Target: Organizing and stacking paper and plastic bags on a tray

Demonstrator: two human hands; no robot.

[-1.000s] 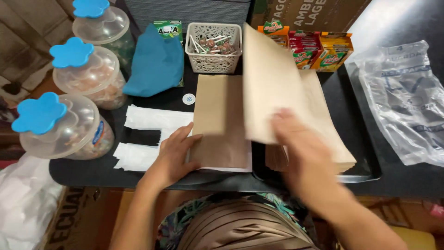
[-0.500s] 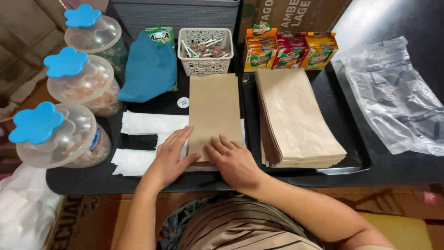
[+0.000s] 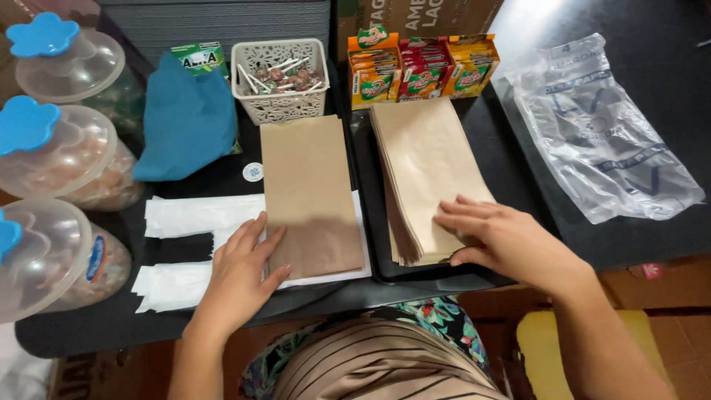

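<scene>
Nearest the body, left hand [image 3: 241, 278] spread flat, fingers wide, pressing the lower left corner of a single flat brown paper bag [image 3: 311, 192]; nothing gripped, palm down. Under that bag, white paper sheets [image 3: 185, 218] spread across the black bench [image 3: 518, 141], some folded, some poking out at the left. To the right, right hand [image 3: 503, 241] also open, fingers extended and resting on the lower right end of a thick stack of brown paper bags [image 3: 429, 170] lying in a shallow black tray [image 3: 374, 252]; fingertips touching the top bag, thumb tucked at the stack's near edge.

Judged by look: light, thin, creasable paper, stiff enough to slide yet quick to buckle; smooth faces likely to slip over one another. Best taken by pinching one layer at a near corner or edge, with the other hand steadying.

At the far left, three clear plastic jars with blue flower-shaped lids [image 3: 55, 148], lying on their sides in a row. Farther back, a blue cloth pouch [image 3: 185, 118] with a green packet behind it, then a white perforated plastic basket of lollipops [image 3: 281, 78] just beyond the single bag's top. Beyond the stack, small orange, red and yellow boxes [image 3: 422, 67] standing in a row. Off to the right, a crumpled clear plastic bag [image 3: 607, 133], well apart from both hands.
</scene>
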